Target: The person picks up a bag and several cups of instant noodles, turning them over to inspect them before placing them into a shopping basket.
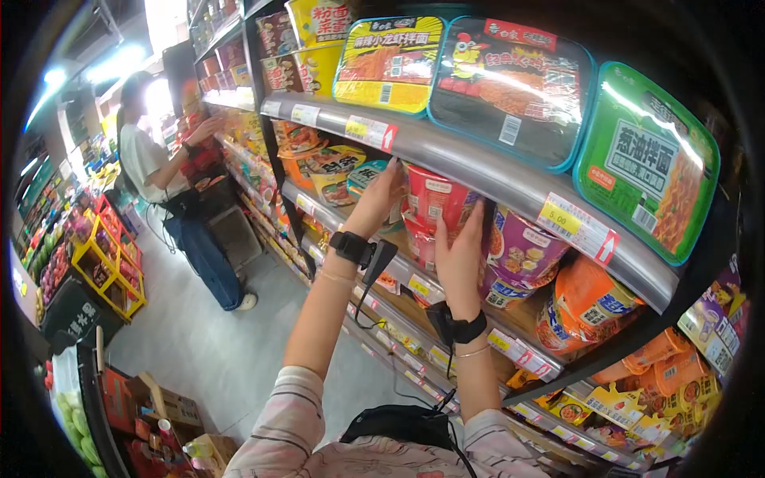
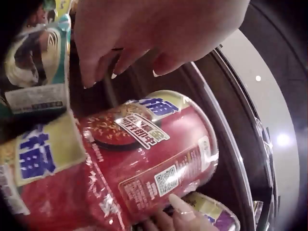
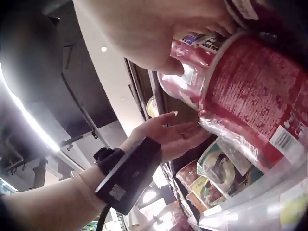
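Note:
Two red instant noodle cups are stacked on the shelf: an upper cup (image 1: 434,193) and a lower cup (image 2: 139,149). My right hand (image 1: 462,259) holds the lower one at its side, thumb on the printed front; some of its fingers are hidden behind. On the other side of the stack is my left hand (image 1: 379,195), with loosely extended fingers. A gap shows between those fingers and the lower cup in the left wrist view. Purple noodle cups (image 1: 522,247) stand beside my right hand. A teal-lidded cup (image 1: 366,177) is by my left hand.
A metal shelf edge (image 1: 470,175) with price tags runs just above the cups, bearing noodle trays (image 1: 510,95). Orange noodle cups (image 1: 586,303) stand farther right. Another person (image 1: 163,175) is at the shelves ahead, and yellow produce racks (image 1: 103,255) line the aisle's left.

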